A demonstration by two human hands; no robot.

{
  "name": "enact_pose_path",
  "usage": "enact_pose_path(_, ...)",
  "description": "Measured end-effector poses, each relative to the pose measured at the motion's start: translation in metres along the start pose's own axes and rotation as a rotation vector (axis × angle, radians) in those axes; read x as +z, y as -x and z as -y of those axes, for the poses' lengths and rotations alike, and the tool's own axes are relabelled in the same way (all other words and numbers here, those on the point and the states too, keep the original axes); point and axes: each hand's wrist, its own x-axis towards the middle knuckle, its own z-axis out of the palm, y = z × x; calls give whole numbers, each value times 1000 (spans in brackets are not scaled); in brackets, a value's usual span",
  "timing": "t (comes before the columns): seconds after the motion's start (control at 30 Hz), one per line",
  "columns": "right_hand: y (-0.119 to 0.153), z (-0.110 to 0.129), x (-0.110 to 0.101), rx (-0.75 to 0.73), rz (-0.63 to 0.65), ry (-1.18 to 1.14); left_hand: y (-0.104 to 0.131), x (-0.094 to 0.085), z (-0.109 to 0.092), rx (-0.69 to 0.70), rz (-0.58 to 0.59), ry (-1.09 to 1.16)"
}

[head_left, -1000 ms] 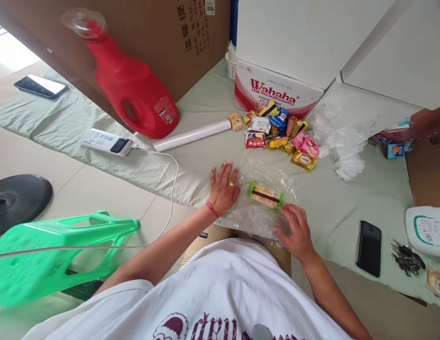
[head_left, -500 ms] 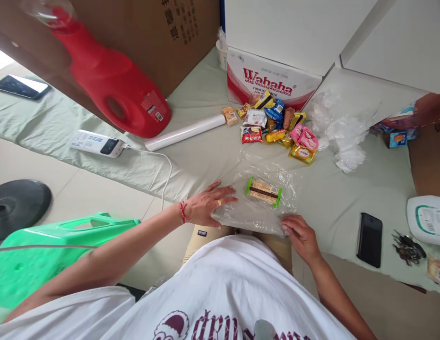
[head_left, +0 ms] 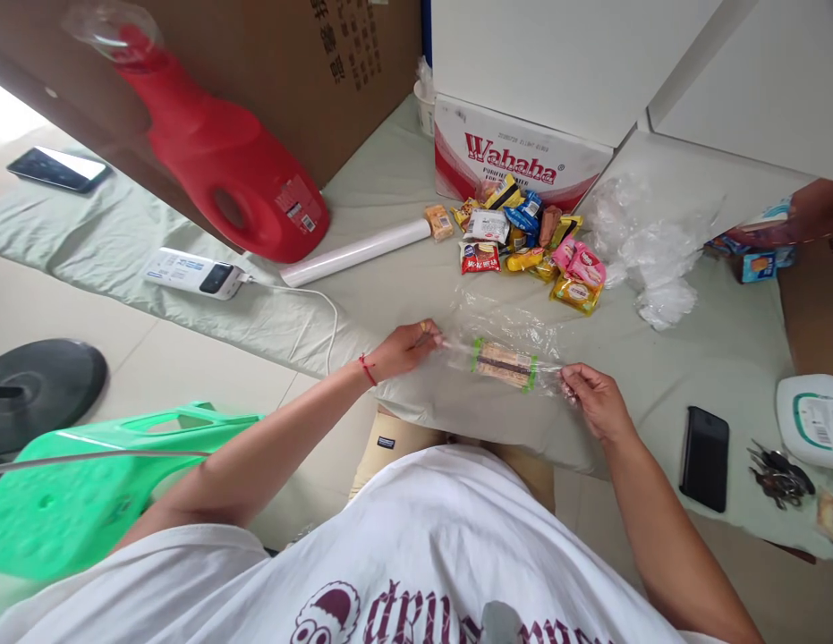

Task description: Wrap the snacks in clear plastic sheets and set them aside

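Note:
A packaged snack bar with green ends [head_left: 505, 364] lies on a sheet of clear plastic film [head_left: 506, 317] on the cloth-covered surface. The near part of the film is folded over the bar, which shows through it. My left hand [head_left: 408, 349], with a red bracelet at the wrist, pinches the film at the bar's left. At the right, my right hand [head_left: 596, 398] is closed on the film's other corner. Between the two hands the film is drawn tight across the bar.
Behind lie a pile of wrapped snacks [head_left: 523, 233], a white roll [head_left: 355, 253] and crumpled clear plastic [head_left: 658, 250]. A red jug [head_left: 234, 161] and power bank [head_left: 191, 273] are at left. A black phone [head_left: 704, 458] and keys [head_left: 780, 474] lie right.
The film's near edge has been lifted and brought forward over the snack bar. My left hand went from lying spread on the film to pinching it; my right hand moved up with its corner.

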Motion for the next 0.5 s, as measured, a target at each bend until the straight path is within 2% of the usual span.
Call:
enact_pose_path(0.1,-10,-3,-1,8,-53,126,-24,3,-3,-133,-107,-80)
enact_pose_path(0.2,-15,-8,-4,-49,-154,492,-43,11,-4,-200,-183,-344)
enact_pose_path(0.3,-18,-8,-11,-118,-274,860,-50,18,-3,-267,-298,-541)
enact_pose_path(0.4,-27,3,-17,-264,-357,952,-48,16,-3,-275,-453,-541)
enact_pose_path(0.5,-50,23,-12,-482,-294,947,-39,9,-12,-179,-695,-562)
